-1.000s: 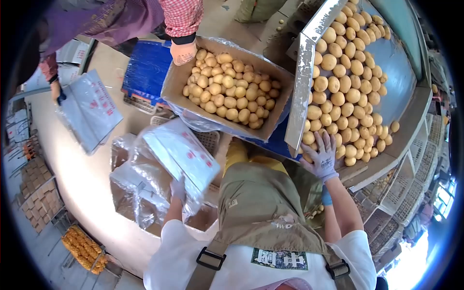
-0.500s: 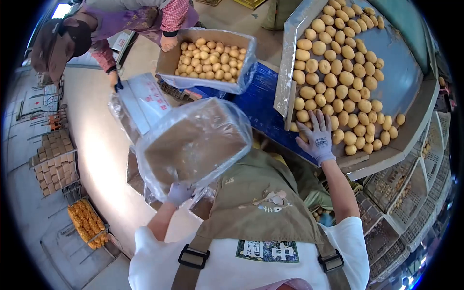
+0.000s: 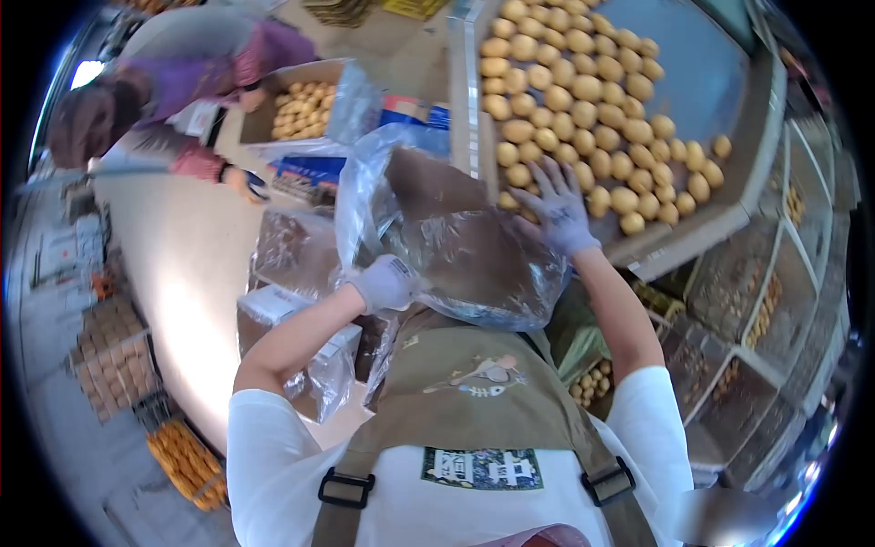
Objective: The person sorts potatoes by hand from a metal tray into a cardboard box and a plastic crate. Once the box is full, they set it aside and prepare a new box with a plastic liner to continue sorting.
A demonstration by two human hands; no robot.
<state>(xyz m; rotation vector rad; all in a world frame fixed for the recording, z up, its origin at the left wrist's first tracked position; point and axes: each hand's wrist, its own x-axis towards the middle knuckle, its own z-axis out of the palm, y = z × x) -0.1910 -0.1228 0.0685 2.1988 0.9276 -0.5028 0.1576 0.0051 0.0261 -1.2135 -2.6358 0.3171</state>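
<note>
My left hand (image 3: 388,283), in a pale glove, is closed on the near left edge of a plastic-lined cardboard box (image 3: 456,219). The box is tilted in front of my apron, its near side by the sorting tray (image 3: 469,91). No potatoes show inside it. Gloved too, my right hand (image 3: 559,208) lies with fingers spread on the potatoes (image 3: 583,109) at the tray's near left corner. The round yellow-brown potatoes cover the left and middle of the tray.
A co-worker (image 3: 182,82) bends at the upper left beside a lined box of potatoes (image 3: 303,111). More plastic-lined boxes (image 3: 296,251) stand left of my arm. Crates (image 3: 729,365) are stacked at the right. A sack with potatoes (image 3: 592,383) sits below the tray.
My left hand and the lined box have moved right, up to the tray. The co-worker's potato box has shifted left, away from me. The co-worker's hand has let go of the white flap.
</note>
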